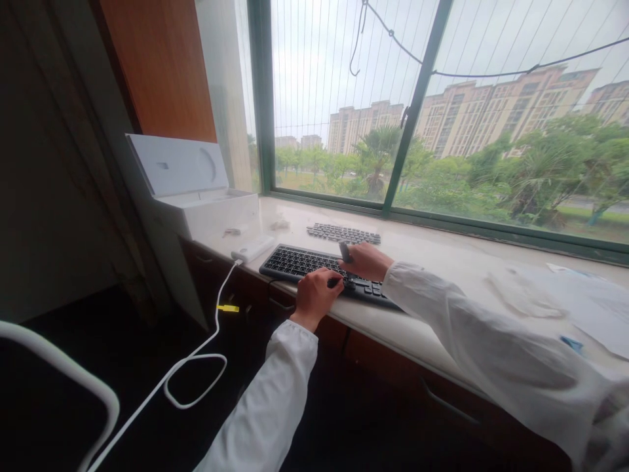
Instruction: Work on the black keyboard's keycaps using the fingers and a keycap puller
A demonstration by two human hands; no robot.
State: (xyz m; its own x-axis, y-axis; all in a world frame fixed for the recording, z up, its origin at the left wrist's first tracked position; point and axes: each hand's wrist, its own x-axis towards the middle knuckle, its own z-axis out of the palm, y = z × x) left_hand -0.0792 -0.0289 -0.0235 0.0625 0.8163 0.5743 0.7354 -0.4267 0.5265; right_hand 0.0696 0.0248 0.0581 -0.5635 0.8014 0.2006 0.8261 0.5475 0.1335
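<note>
A black keyboard lies along the front edge of the white sill. Many of its places look bare of keycaps, and a few dark caps sit towards its right end. My right hand is closed over the keyboard around a dark-handled tool; its working end is hidden. At the keyboard's front edge my left hand has thumb and fingers curled into a pinch, close to the right hand. What lies between those fingertips is too small to name. Behind the keyboard, loose keycaps are laid out in rows.
An open white box stands at the left end, near a white power strip. Its white cable, bearing a yellow tag, hangs off the edge. Papers and a small blue item lie at right. A window rises behind.
</note>
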